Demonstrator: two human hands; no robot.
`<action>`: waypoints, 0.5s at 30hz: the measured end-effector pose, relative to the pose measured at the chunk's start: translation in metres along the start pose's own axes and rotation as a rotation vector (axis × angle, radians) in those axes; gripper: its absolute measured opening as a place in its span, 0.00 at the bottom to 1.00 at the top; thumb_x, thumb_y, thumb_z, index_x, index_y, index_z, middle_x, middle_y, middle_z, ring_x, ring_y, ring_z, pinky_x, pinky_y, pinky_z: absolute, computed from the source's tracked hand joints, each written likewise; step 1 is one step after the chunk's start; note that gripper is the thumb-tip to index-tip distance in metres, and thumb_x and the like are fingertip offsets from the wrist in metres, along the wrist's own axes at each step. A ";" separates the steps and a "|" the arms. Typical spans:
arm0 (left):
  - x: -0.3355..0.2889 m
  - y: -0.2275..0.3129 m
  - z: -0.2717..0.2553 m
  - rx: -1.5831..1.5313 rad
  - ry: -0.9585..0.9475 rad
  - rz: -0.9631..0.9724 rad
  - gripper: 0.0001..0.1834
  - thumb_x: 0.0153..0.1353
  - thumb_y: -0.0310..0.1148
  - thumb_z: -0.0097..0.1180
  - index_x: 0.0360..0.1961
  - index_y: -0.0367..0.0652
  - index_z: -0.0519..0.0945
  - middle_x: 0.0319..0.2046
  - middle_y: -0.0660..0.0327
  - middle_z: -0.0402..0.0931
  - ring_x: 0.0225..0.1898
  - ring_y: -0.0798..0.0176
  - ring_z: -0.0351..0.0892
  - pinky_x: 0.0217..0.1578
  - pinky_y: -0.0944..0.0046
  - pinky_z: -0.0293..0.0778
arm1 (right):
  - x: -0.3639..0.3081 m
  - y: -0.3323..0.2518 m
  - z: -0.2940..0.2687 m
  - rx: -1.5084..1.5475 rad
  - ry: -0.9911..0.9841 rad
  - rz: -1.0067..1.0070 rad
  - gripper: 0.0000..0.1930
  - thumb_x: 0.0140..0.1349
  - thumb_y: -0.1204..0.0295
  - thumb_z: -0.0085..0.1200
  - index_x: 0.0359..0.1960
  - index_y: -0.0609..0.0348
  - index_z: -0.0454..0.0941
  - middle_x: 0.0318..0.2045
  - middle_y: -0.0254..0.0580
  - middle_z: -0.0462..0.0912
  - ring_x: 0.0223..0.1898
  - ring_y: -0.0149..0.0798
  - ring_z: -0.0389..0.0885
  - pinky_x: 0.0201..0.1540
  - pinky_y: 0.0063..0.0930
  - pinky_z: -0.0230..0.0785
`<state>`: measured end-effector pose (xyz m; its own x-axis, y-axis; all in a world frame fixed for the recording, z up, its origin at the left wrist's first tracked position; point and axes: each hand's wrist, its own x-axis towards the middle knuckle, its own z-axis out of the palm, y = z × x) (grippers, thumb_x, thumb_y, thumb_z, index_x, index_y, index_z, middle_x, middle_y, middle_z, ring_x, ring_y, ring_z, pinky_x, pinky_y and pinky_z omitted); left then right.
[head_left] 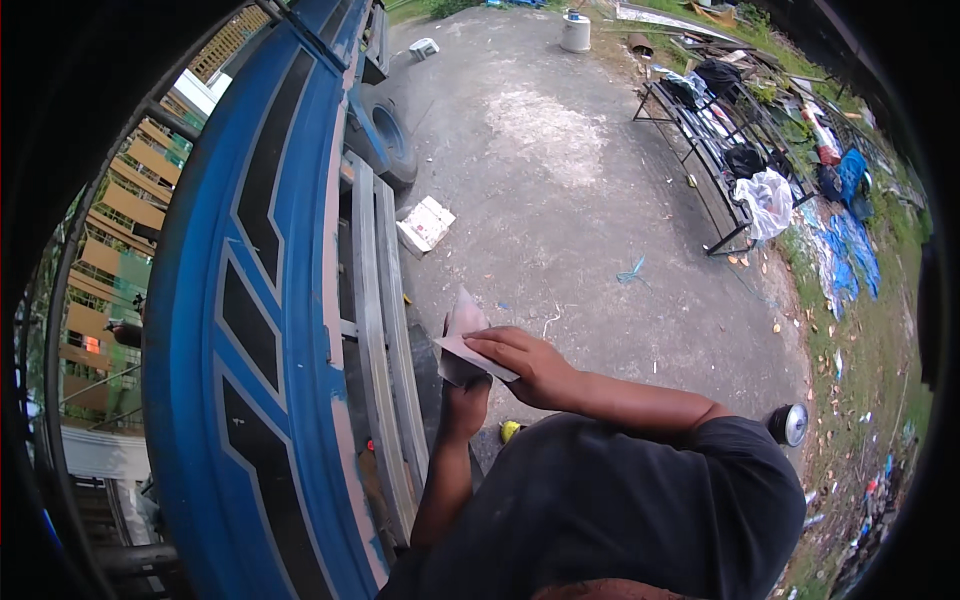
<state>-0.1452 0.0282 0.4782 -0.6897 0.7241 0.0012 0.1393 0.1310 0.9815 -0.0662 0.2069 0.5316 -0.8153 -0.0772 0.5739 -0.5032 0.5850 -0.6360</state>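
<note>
In front of my body I hold a pale, folded sheet of paper (463, 338), with one corner pointing up and away from me. My right hand (537, 368) lies across its right side, fingers together and pressing on it. Below the sheet, my left hand (466, 402) grips it from underneath, and most of its fingers are hidden. Close on my left runs the blue side panel (312, 250) of a truck, with black shapes outlined in grey and pinkish patches along its lower edge. Neither hand touches the panel.
Grey metal rails (385, 300) run beneath the panel, near a wheel (393, 140). A white box (427, 224) lies beside them. Across the concrete stand a black metal rack (700, 150) with bags and a white bucket (576, 33). A round metal-faced object (794, 425) sits at my right.
</note>
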 end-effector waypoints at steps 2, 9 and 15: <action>-0.004 -0.016 0.007 -0.033 0.055 0.002 0.27 0.61 0.25 0.52 0.62 0.32 0.67 0.55 0.53 0.72 0.60 0.59 0.70 0.59 0.61 0.66 | -0.003 -0.013 -0.006 -0.042 -0.096 -0.159 0.37 0.44 0.85 0.57 0.63 0.61 0.69 0.60 0.49 0.74 0.59 0.54 0.75 0.61 0.42 0.70; 0.008 0.018 0.020 -0.084 0.166 0.034 0.26 0.59 0.24 0.53 0.60 0.32 0.68 0.53 0.50 0.74 0.57 0.57 0.74 0.57 0.61 0.68 | -0.001 -0.004 -0.006 -0.035 -0.080 -0.058 0.34 0.47 0.83 0.57 0.61 0.60 0.70 0.59 0.49 0.75 0.60 0.52 0.75 0.60 0.41 0.71; 0.001 0.020 0.047 0.049 0.137 0.072 0.35 0.58 0.22 0.51 0.68 0.30 0.59 0.63 0.41 0.65 0.68 0.48 0.64 0.65 0.58 0.60 | -0.002 0.036 -0.005 -0.035 0.141 0.113 0.31 0.50 0.82 0.57 0.61 0.63 0.70 0.58 0.50 0.76 0.59 0.52 0.75 0.60 0.42 0.71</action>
<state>-0.1101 0.0635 0.4892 -0.7664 0.6345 0.1008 0.2245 0.1175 0.9674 -0.0816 0.2319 0.5103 -0.8167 0.1032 0.5678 -0.3982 0.6114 -0.6839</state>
